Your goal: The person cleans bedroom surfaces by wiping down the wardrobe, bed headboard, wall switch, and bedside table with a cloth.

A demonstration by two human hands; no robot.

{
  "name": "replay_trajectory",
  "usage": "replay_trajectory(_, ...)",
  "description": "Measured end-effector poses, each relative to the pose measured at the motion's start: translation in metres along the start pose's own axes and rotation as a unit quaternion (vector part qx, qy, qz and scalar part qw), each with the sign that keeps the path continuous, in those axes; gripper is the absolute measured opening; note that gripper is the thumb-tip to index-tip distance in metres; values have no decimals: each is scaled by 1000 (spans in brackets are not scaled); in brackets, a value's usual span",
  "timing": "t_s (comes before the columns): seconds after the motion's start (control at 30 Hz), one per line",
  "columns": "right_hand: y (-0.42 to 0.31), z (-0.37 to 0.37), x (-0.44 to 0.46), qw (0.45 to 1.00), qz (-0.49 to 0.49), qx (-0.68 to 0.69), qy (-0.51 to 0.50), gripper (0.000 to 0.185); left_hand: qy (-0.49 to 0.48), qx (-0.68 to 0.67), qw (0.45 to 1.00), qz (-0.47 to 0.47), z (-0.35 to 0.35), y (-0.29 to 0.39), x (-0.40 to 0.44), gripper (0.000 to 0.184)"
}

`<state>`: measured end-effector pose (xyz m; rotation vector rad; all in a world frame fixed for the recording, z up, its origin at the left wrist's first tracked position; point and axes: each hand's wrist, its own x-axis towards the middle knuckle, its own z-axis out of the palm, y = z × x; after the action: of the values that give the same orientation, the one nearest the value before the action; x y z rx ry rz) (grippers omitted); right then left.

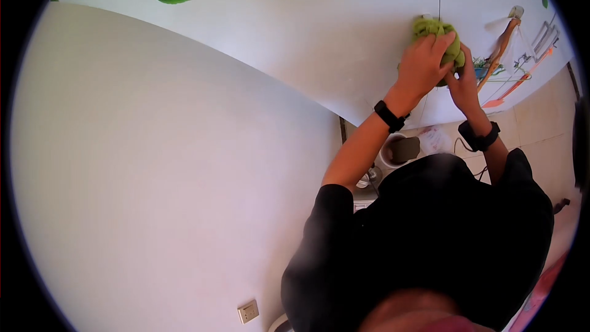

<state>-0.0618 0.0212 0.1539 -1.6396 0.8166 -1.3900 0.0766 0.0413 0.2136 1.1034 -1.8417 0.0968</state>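
Note:
A crumpled green cloth (456, 55) is bunched against a white upright surface (344, 31), close to the lower end of a thin dark seam. My left hand (424, 64) lies over the cloth from the left, its fingers curled onto it. On the cloth's lower right side, my right hand (464, 83) grips it, with some fingers hidden behind the fabric. Each wrist wears a black band. Just right of my right hand, a wooden-handled tool (501, 49) and a thin white bag (510, 55) hang from a hook.
An orange long-handled tool (516, 91) hangs further right. Below my arms stand a white bucket (386, 155) and a plastic bag (435, 140) on the tiled floor (538, 126). A plain wall (172, 166) with a socket (248, 312) fills the left.

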Motion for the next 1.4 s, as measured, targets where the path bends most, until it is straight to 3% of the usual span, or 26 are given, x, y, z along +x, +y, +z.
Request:
replay_trajectory(0.13,14,5,9,1000,-22,-15,3,56,29,26,999,21,1,-1,5,56)
replay_trajectory(0.23,28,4,3,991,-50,-126,-19,50,3,72,996,58,14,-14,-13,57)
replay_trajectory(0.53,54,6,0,986,-73,-152,-17,50,40,62,984,159,32,-53,-35,65)
replay_trajectory(0.63,55,11,-6,975,20,-222,8,54,57,52,983,165,38,-63,-42,71)
replay_trajectory(0.73,88,17,-13,977,-68,-198,42,54,47,44,986,156,38,-68,-51,75)
replay_trajectory(0.87,104,17,-6,987,-84,-137,-9,53,36,26,990,133,38,-72,-60,74)
replay_trajectory(1.2,68,5,-3,958,-128,-237,-96,50,40,-43,998,0,27,-49,-75,71)
replay_trajectory(1.33,34,21,4,953,-87,-246,-156,62,32,-49,995,-84,13,-57,-92,69)
replay_trajectory(1.4,23,42,4,947,-132,-256,-141,67,73,-29,993,-86,10,-65,-94,66)
